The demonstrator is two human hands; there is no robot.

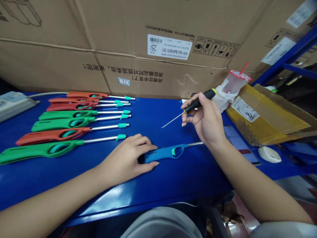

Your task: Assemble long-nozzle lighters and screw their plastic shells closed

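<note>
My left hand [133, 157] is closed around the rear end of a blue gas lighter [163, 153], which lies on the blue table [158, 181]. The lighter's metal tube points right, and its tip is hidden behind my right wrist. In my right hand [208, 119] is a screwdriver [199, 102] with a black and yellow handle. Its thin shaft slants down to the left, with the tip above the lighter and apart from it. Several red, orange and green gas lighters [61, 134] lie in a row on the left, tubes pointing right.
A large cardboard box [123, 66] stands along the table's back edge. On the right are a cup with a red straw [234, 82], a yellow parcel [267, 115], a phone [241, 143] and a small white oval object [269, 154]. A power strip [16, 104] sits far left.
</note>
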